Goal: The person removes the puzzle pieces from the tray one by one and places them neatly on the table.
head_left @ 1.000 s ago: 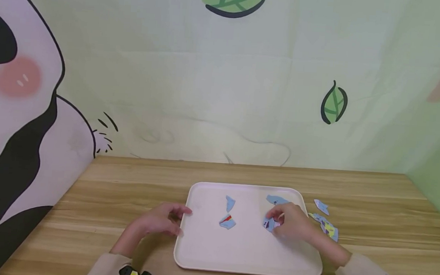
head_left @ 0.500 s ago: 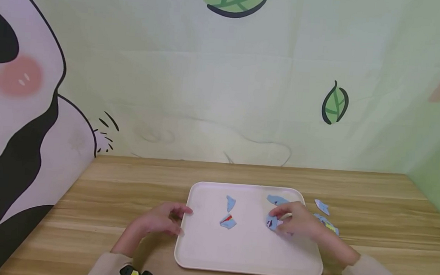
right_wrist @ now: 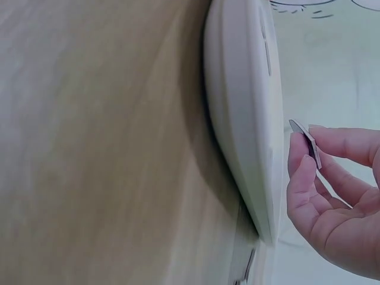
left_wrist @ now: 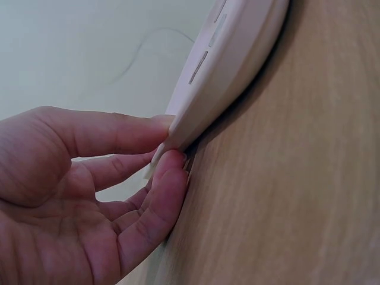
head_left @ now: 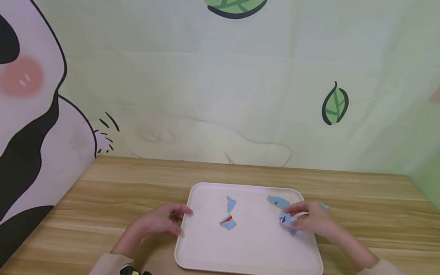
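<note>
**Wood-grain table and pale green wall; purple-marked piece held over a white tray**

Seen from the head, a painted panda fills the wall's left side; the white tray lies on the table, bearing a narrow blue piece towards its far left, a striped piece with a red band just nearer, and a long blue piece at far right; over the tray's right side, the right hand pinches the purple-marked piece, small, irregular and light blue, between thumb and fingers; a blue tip shows just nearer, whether the same piece I cannot tell; another blue piece, partly hidden, lies beyond the right rim; the left hand is at the left rim.

Seen from the left wrist, the left hand's curled fingers grip the tray's rim from above and below, parted only by its thickness.

Seen from the right wrist, the right hand's fingertips nearly meet, the purple-marked piece between them; it appears edge-on, thin and tilted, apart from the tray.
</note>
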Demonstrator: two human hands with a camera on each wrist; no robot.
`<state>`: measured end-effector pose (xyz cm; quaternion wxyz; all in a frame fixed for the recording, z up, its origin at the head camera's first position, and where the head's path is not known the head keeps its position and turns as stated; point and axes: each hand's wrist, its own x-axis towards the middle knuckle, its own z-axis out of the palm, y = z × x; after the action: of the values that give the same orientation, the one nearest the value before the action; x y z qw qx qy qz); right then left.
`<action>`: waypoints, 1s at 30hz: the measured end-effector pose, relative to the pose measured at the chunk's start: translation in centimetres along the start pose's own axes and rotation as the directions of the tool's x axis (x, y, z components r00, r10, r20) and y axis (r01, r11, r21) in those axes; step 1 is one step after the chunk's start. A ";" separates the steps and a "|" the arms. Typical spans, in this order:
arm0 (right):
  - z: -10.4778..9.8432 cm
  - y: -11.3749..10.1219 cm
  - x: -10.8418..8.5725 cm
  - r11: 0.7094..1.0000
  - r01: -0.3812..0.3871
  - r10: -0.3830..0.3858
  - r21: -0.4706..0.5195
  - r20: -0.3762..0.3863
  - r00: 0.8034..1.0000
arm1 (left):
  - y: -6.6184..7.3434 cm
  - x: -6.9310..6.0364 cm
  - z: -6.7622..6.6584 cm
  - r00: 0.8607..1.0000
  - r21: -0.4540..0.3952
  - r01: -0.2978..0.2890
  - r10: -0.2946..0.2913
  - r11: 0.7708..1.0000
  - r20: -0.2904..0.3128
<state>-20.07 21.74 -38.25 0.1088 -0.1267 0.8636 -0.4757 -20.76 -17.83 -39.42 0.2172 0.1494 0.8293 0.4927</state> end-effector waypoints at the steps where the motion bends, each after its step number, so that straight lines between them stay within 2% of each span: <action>1: -0.2 0.0 -0.1 1.000 0.003 -0.003 0.006 0.001 1.000 | 0.0 0.0 0.0 1.000 0.001 0.002 -0.002 1.000 0.000; 10: -2.0 0.6 -1.1 0.999 -0.024 0.024 0.028 0.006 1.000 | 0.1 -0.1 0.0 1.000 0.012 0.003 -0.003 1.000 0.000; 15: -2.9 1.1 -1.5 0.999 -0.053 0.053 0.009 -0.033 0.998 | 0.1 0.0 0.0 1.000 0.026 -0.011 0.012 1.000 -0.003; 22: -4.4 2.3 -1.8 0.998 -0.049 0.051 0.035 -0.064 0.997 | 0.0 0.0 -0.1 1.000 0.026 -0.005 0.005 1.000 -0.006; 30: -6.1 3.6 -2.2 0.995 -0.095 0.095 0.002 -0.109 0.989 | 0.0 0.0 -0.1 1.000 0.038 -0.014 0.015 0.999 -0.004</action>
<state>-20.33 29.14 -37.96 0.0840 -0.0594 0.8740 -0.4749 -20.77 -17.91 -39.36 0.2090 0.1585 0.8379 0.4787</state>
